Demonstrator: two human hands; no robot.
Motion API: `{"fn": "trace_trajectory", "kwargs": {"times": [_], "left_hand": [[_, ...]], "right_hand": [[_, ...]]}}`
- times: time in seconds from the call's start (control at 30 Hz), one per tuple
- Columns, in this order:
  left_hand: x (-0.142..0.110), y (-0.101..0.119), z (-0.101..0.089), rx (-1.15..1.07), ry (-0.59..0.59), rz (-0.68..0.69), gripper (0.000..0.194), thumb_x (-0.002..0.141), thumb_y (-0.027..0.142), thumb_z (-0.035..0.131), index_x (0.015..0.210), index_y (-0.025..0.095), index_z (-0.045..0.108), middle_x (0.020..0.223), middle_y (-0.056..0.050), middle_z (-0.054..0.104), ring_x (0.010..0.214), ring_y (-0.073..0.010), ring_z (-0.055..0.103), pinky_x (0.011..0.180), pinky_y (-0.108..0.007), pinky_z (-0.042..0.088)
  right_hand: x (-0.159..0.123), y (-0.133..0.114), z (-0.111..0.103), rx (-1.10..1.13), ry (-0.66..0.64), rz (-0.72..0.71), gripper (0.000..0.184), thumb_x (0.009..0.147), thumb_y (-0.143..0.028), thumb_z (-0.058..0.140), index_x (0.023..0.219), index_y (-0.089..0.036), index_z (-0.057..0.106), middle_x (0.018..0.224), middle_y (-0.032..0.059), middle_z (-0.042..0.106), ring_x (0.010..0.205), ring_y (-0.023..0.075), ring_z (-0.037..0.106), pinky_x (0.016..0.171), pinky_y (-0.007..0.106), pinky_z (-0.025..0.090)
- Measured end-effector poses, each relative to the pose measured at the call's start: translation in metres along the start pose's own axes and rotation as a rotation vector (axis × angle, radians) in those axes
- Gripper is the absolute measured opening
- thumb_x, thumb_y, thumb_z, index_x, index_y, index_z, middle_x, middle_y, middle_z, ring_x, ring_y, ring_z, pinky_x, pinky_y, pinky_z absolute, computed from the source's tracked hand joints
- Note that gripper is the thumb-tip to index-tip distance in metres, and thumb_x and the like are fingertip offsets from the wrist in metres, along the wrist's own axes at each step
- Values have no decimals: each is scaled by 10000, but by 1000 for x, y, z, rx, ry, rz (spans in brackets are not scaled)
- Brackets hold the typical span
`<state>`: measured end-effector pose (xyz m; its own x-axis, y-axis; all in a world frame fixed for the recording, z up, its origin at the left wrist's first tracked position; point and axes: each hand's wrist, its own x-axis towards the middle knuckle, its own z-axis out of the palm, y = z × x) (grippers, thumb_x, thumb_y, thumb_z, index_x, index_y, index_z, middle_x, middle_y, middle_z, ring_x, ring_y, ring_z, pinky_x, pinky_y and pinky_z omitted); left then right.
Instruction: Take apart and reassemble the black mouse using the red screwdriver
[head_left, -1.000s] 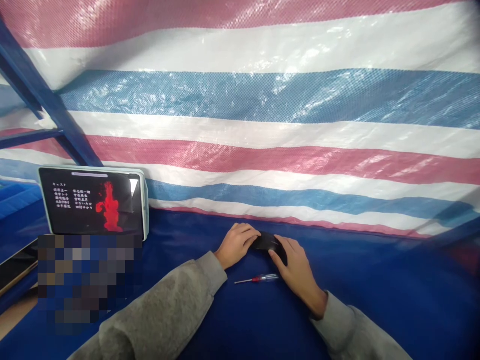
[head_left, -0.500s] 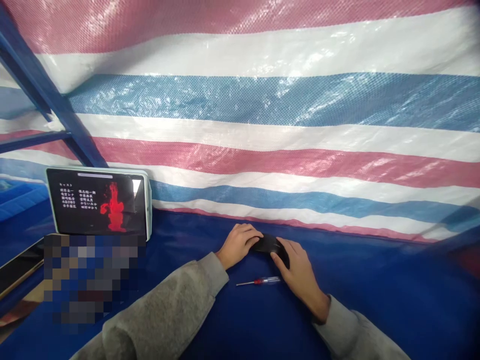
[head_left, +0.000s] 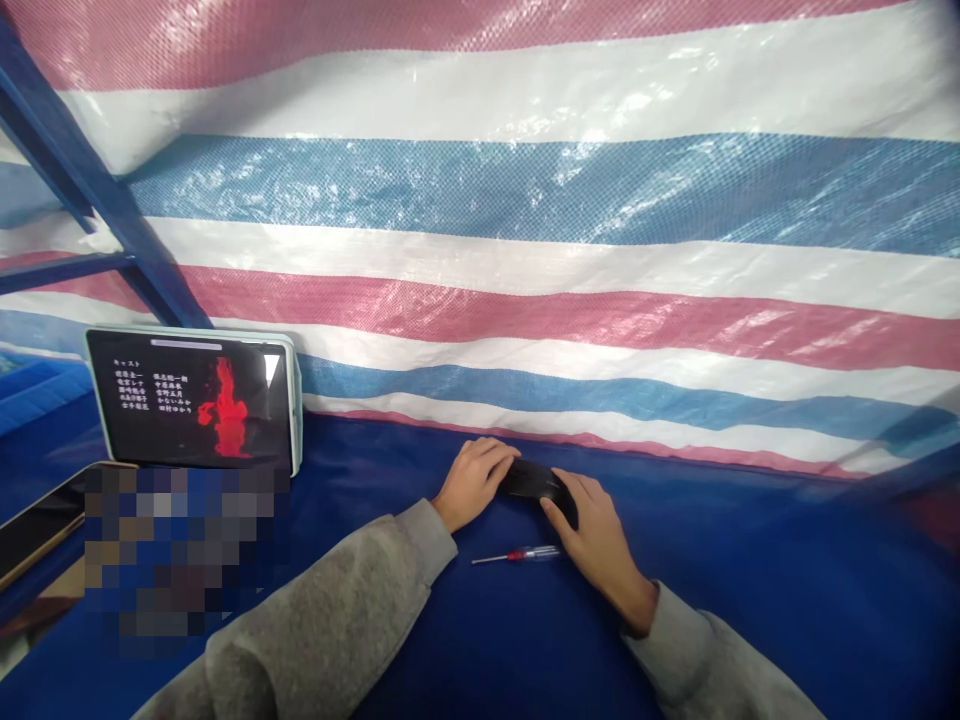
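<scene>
Between my two hands, a black computer mouse [head_left: 529, 480] lies on the blue surface, its ends partly hidden by my fingers. My left hand [head_left: 478, 480] grips its left end, fingers curled over the far side. Around the right end, my right hand [head_left: 589, 515] is closed with the thumb along the near edge. A small screwdriver [head_left: 517, 555] with a clear and red handle rests just in front of the mouse, its thin shaft pointing left. The handle's end lies close beside my right hand, and neither hand holds it.
A tablet [head_left: 195, 400] in a pale case stands upright at the left, its screen lit. Nearer lies a phone [head_left: 45, 520], beside a blurred-out patch. A blue metal frame [head_left: 97, 190] slants up at the left. Striped plastic sheeting [head_left: 525, 190] hangs behind the blue surface [head_left: 480, 660].
The view has shifted slightly, so everything sits a little higher in the picture. Both hands keep their hold on the mouse, and the screwdriver lies where it was.
</scene>
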<state>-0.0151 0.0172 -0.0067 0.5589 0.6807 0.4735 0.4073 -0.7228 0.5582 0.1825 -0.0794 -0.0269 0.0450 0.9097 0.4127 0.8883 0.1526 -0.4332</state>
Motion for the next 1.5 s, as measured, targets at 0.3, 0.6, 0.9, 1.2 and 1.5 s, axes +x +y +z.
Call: {"fn": "trace_trajectory", "kwargs": {"times": [0.3, 0.6, 0.9, 1.2, 1.5], "left_hand": [[2, -3, 3, 107, -46, -85, 306, 963, 317, 573, 1265, 269, 562, 1215, -32, 620, 1166, -219, 550, 984, -384, 415], [0, -4, 4, 53, -39, -9, 237, 999, 239, 490, 1212, 254, 593, 1173, -24, 653, 1127, -190, 575, 973, -358, 411], [-3, -2, 2, 17, -98, 134, 213, 994, 220, 478, 1144, 229, 628, 1155, -45, 646, 1056, -193, 586, 929, -346, 421], [-3, 3, -2, 49, -185, 141, 342, 913, 364, 632, 1234, 254, 586, 1192, -58, 600, 1099, -233, 548, 961, -388, 410], [-3, 8, -4, 55, -170, 128, 405, 935, 404, 601, 1301, 247, 524, 1199, -57, 617, 1101, -226, 565, 987, -383, 414]], "right_hand": [[1, -2, -1, -15, 22, -13, 419, 934, -453, 489, 1240, -180, 577, 1178, 114, 653, 1106, 261, 575, 944, 435, 464], [0, -1, -1, -30, 35, -21, 418, 932, -460, 489, 1230, -183, 584, 1168, 113, 663, 1095, 257, 586, 933, 431, 477], [0, 0, 0, 2, 23, -17, 424, 934, -473, 480, 1241, -195, 573, 1178, 114, 655, 1102, 261, 580, 948, 452, 464], [1, -4, -2, 34, 2, 9, 401, 933, -459, 481, 1232, -210, 578, 1181, 115, 653, 1112, 273, 572, 956, 470, 450], [0, 2, -1, 106, 26, 13, 495, 876, -375, 521, 1342, -207, 504, 1277, 112, 617, 1185, 275, 559, 1004, 480, 442]]}}
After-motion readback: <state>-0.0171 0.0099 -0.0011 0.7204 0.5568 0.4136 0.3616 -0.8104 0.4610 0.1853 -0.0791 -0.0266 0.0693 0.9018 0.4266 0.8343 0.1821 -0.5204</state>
